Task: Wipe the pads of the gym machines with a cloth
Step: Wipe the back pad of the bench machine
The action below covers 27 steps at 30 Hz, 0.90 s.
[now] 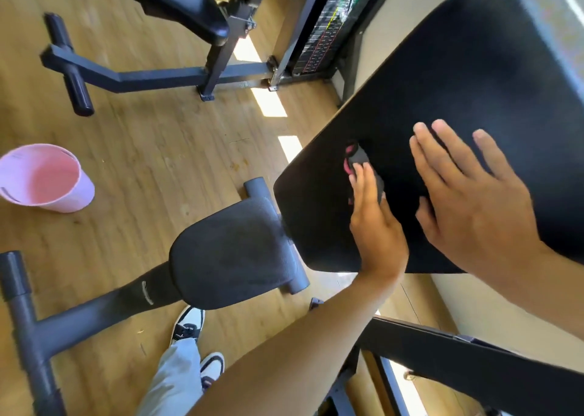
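Note:
A large black back pad (458, 77) slopes across the right of the view. My left hand (376, 226) lies flat on its lower part, straight fingers pressing a small dark cloth (360, 159) with pink marks against the pad. My right hand (467, 194) rests beside it on the same pad, fingers spread and straight. Below the back pad sits the machine's black seat pad (230, 254).
A pink plastic bucket (44, 178) stands on the wooden floor at the left. A grey steel frame (34, 327) runs from the seat toward me. Another machine with a black pad (177, 1) and a weight stack (328, 33) stands farther off. My shoes (189, 324) are near the seat.

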Each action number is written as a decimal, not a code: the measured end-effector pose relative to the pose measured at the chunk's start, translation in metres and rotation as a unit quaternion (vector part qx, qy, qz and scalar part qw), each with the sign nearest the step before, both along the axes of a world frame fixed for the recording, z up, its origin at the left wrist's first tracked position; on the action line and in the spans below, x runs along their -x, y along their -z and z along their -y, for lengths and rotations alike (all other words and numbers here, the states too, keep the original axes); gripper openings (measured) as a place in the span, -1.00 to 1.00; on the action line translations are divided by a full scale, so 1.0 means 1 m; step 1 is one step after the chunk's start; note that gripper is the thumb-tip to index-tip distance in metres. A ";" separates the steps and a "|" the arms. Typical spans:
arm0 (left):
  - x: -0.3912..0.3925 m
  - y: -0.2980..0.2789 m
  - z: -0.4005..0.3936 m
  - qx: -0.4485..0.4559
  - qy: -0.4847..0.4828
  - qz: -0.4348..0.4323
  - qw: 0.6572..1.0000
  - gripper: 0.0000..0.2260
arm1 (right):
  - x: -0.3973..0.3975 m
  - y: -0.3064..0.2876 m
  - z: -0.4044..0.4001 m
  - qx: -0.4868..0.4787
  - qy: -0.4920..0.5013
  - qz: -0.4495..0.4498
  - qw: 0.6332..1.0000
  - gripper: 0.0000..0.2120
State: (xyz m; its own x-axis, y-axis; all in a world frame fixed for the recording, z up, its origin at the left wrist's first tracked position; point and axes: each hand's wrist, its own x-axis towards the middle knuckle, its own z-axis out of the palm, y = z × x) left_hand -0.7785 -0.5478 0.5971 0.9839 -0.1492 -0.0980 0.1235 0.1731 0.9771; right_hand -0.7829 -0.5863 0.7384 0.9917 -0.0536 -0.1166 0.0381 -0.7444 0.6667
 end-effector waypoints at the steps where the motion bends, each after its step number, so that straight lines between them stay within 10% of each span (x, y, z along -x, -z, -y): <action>1: 0.006 -0.016 0.001 0.008 0.013 0.019 1.000 -0.52 | 0.001 -0.007 -0.001 -0.011 0.001 0.017 1.000 -0.34; 9: 0.003 0.038 -0.013 -0.050 0.066 0.215 0.973 -0.51 | 0.002 -0.010 -0.004 0.015 0.013 0.054 0.998 -0.32; 21: 0.033 0.116 -0.015 -0.048 0.012 -0.102 0.994 -0.52 | 0.013 0.086 -0.014 0.155 -0.003 -0.069 0.986 -0.30; 27: 0.021 0.094 -0.017 -0.065 0.049 0.113 0.990 -0.52 | 0.016 0.098 -0.011 0.164 0.008 -0.084 0.983 -0.30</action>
State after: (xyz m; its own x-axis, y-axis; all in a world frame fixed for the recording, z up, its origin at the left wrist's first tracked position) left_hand -0.7999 -0.5309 0.5033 0.9644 -0.2454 0.0989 -0.0916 0.0411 0.9949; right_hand -0.7991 -0.5751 0.6401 0.9586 -0.1314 -0.2527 0.1584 -0.4913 0.8564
